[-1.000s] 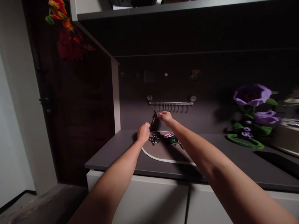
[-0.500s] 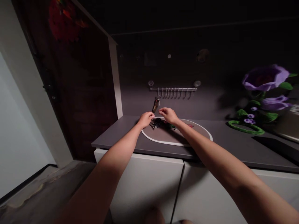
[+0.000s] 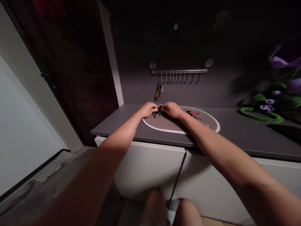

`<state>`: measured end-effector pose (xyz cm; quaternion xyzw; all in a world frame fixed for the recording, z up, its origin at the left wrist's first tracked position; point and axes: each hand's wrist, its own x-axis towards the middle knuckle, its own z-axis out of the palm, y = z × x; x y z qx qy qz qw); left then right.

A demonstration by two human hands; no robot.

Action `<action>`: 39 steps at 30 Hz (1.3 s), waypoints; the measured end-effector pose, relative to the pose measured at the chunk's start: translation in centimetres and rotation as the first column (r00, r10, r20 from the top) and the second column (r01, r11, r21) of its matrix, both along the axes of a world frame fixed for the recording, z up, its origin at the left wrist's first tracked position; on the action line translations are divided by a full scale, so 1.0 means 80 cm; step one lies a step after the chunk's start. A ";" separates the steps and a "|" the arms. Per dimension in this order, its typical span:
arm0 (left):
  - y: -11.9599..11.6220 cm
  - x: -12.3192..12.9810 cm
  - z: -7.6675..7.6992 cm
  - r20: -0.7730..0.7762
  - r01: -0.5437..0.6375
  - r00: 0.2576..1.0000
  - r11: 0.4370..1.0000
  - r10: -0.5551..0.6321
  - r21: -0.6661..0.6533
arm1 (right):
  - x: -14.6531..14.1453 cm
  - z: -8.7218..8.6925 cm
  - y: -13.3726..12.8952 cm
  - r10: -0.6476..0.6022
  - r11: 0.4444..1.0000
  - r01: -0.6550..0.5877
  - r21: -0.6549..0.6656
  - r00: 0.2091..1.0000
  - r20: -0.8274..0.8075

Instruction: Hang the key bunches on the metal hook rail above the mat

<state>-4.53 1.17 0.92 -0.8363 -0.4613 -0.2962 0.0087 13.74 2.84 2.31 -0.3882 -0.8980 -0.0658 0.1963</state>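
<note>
A bunch of keys [image 3: 155,115] with dark pieces beside it sits at the left end of an oval mat [image 3: 162,125] with a white border. My left hand [image 3: 148,109] comes to it from the left, its fingers bent and pressed together at the bunch. From the other side my right hand [image 3: 172,110] pinches at the dark part of the same bunch; its fingertips are partly hidden. Right of that hand, more keys and a red piece [image 3: 194,114] lie on the mat. Above, a brown key tag [image 3: 158,91] hangs from a hook.
A clear rail [image 3: 180,72] with several hooks is fixed to the wall above the grey countertop [image 3: 115,122]. At the right stand purple flowers with a green ring [image 3: 261,115]. White cabinet doors [image 3: 152,169] are below, and a dark door [image 3: 77,78] is at the left.
Both hands have come down from above the mat to the keys on it. The view has tipped downward, so the rail and hanging key tag appear higher.
</note>
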 end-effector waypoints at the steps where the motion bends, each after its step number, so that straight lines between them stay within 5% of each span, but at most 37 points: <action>1: 0.000 0.000 -0.001 -0.010 -0.005 1.000 1.000 0.005 0.000 | -0.001 -0.001 0.001 -0.003 1.000 0.003 0.002 1.000 0.004; 12: -0.005 0.001 0.000 -0.052 -0.067 0.996 0.997 0.065 -0.042 | -0.010 0.004 0.000 0.005 1.000 -0.004 -0.008 0.997 0.077; 23: -0.009 0.008 0.007 0.217 -0.089 0.971 0.993 0.103 -0.072 | -0.013 0.007 -0.004 0.045 0.999 -0.046 0.017 0.997 0.056; 31: -0.010 0.011 0.011 0.558 0.042 0.829 0.988 0.048 -0.148 | -0.015 0.007 -0.007 0.076 0.997 -0.078 -0.028 0.995 -0.062; 39: -0.006 0.009 0.013 0.782 0.174 0.621 0.966 0.043 -0.191 | -0.018 0.011 -0.015 0.043 0.989 -0.094 -0.113 0.920 -0.391</action>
